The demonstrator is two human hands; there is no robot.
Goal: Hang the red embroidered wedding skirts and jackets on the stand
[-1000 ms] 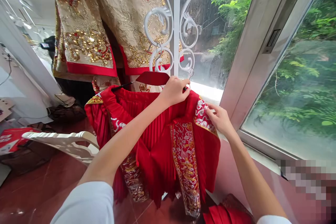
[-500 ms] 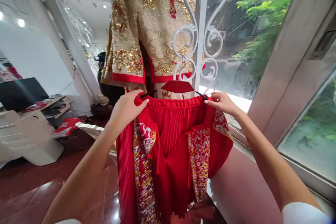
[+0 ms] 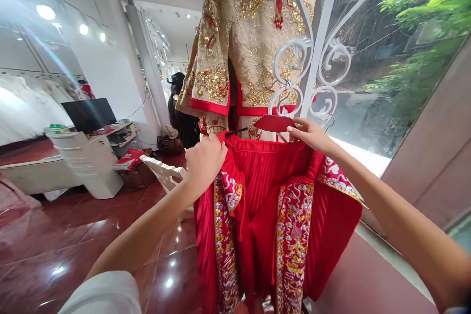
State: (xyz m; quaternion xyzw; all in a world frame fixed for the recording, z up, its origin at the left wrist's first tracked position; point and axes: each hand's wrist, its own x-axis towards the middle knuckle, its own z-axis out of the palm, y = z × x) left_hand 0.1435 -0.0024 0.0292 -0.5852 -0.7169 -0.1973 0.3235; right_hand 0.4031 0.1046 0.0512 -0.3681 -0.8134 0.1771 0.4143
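Note:
A red pleated skirt (image 3: 253,176) with silver-and-gold embroidered panels hangs by its gathered waistband in front of me. My left hand (image 3: 206,162) is closed on the left corner of that waistband, beside the hanger's black arm. On the other side, my right hand (image 3: 311,136) pinches the right part of the hanger (image 3: 274,123), which has a red centre piece and a metal hook. The hook reaches up to the white scrolled metal stand (image 3: 312,54). Directly behind is a cream jacket (image 3: 250,54) with gold sequins and red trim.
A person in black (image 3: 180,113) is partly hidden behind the jacket. To the left are a white chair (image 3: 164,171), a desk with a dark monitor (image 3: 90,115) and a red bag (image 3: 129,159). White gowns (image 3: 25,103) hang farther left. A window (image 3: 397,108) borders the right.
My right hand has moved from the waistband's right corner inward to the hanger. My left hand stays at the left corner, its fingers now curled tighter. The view has swung left.

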